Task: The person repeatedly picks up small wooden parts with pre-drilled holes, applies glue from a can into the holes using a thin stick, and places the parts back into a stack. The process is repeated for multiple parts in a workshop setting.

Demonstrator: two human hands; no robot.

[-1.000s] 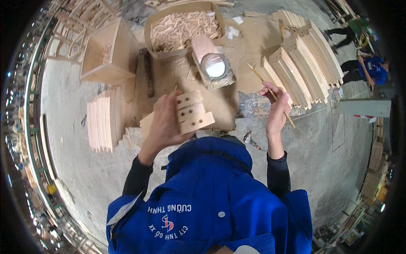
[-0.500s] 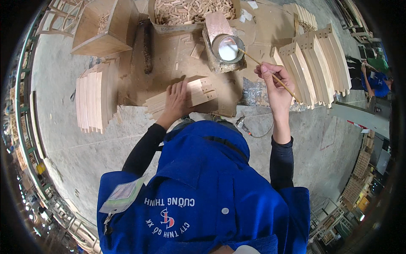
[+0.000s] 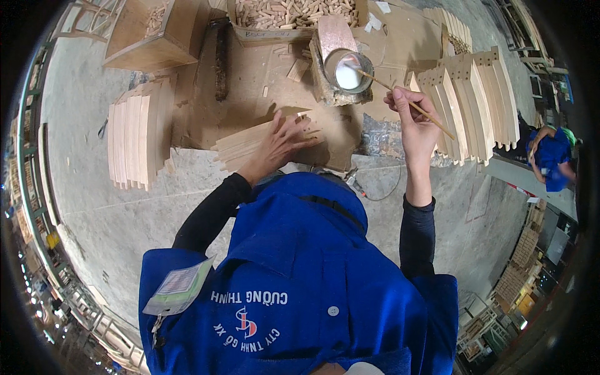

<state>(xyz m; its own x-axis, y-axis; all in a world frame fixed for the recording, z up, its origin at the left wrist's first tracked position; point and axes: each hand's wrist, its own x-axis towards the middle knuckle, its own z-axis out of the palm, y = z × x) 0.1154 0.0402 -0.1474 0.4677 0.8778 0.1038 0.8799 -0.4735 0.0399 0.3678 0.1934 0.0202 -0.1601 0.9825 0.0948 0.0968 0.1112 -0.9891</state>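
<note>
My left hand [image 3: 279, 142] lies with fingers spread over a small bundle of pale wooden slats [image 3: 236, 146], which rests near the front edge of the cardboard. Small holes show at the slats' right end, partly covered by my fingers. Between the thumb and fingers of my right hand [image 3: 417, 128] is a thin wooden stick [image 3: 377, 82]. Its far end dips into white liquid [image 3: 347, 77] in a round pot [image 3: 367, 65]. The pot stands on a crusted block [image 3: 319, 83].
Curved wooden pieces stand stacked at left [image 3: 140, 134] and in a larger stack at right [image 3: 465, 103]. A box of dowels [image 3: 253, 34] and a tilted wooden box [image 3: 140, 55] sit behind. Cardboard [image 3: 212, 122] lies beneath. Another person [image 3: 550, 156] is at far right.
My left hand has shifted right over the slats and its fingers have spread. My right hand keeps the stick in the pot. The whole view has tilted slightly.
</note>
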